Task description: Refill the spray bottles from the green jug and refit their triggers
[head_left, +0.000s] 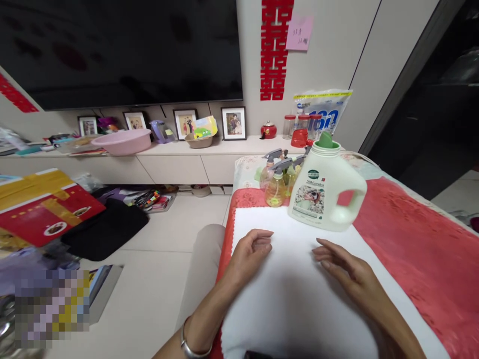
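My left hand [251, 255] hovers over the white cloth [295, 299], its fingers curved and apart with nothing between them. Across from it, my right hand [346, 267] is likewise loosely curved and holds nothing. A pale green detergent jug [327, 189] with a green cap stands upright at the cloth's far edge, beyond both hands and touching neither. Several spray bottles with grey trigger heads, one of them a clear yellowish bottle [276, 189], cluster just left of the jug.
A red cloth [422, 249] covers the table under the white one. Red-lidded jars [289, 127] and a large printed bag [325, 107] stand behind. On the left are a pink basin [125, 141], a red and yellow box [48, 204] and a grey seat [202, 269].
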The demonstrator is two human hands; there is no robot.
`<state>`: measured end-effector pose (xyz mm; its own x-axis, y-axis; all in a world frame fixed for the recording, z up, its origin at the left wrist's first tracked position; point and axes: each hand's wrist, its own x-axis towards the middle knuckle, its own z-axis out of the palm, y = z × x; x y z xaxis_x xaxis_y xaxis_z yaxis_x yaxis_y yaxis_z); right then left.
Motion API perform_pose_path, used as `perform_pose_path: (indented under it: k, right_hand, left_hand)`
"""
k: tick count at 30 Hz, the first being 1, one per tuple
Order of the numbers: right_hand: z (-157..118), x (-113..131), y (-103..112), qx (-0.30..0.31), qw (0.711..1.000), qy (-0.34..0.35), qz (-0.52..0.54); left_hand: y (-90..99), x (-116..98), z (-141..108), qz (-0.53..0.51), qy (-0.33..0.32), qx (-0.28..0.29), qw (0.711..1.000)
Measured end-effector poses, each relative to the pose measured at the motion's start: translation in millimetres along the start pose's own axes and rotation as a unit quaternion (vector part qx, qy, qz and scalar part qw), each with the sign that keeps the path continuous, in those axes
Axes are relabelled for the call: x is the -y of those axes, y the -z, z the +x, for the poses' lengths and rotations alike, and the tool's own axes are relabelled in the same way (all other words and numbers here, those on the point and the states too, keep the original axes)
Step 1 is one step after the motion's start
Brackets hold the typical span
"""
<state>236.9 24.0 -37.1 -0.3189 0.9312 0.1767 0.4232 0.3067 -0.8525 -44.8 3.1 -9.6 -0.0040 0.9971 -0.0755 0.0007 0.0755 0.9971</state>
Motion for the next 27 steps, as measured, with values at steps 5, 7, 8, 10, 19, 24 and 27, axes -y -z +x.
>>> perform_pose_path:
  k: [5, 7, 8, 10, 19, 24, 27]
  right_hand:
    - [0, 32, -4, -0.059, 0.997, 0.04, 0.03]
    - [-2, 44, -6, -0.078, 0.994, 0.057, 0.059]
    - [-3, 49, -7, -0.081, 0.992, 0.065, 0.076]
    - [-7, 55, -10, -0.07, 0.987, 0.08, 0.117]
    - [-15, 61, -26, -0.058, 0.969, 0.045, 0.237]
    - [-8, 47, -34, -0.088, 0.968, -0.01, 0.235]
    - [-2, 39, -38, -0.08, 0.971, -0.043, 0.222]
  left_hand:
    - [-1.4, -11, -18, -0.025, -0.082, -0.061, 0.994]
    - [-1.4, -23, -22, -0.043, -0.125, -0.095, 0.987]
    - [-1.9, -29, -23, -0.051, -0.146, -0.104, 0.982]
    - [-4.6, -35, -25, -0.067, -0.181, -0.1, 0.976]
    - [-35.9, -18, -26, -0.169, -0.164, 0.003, 0.972]
    - [-45.8, -9, -17, -0.144, -0.098, 0.004, 0.985]
    - [-49.2, 1, -10, -0.117, -0.055, -0.016, 0.991]
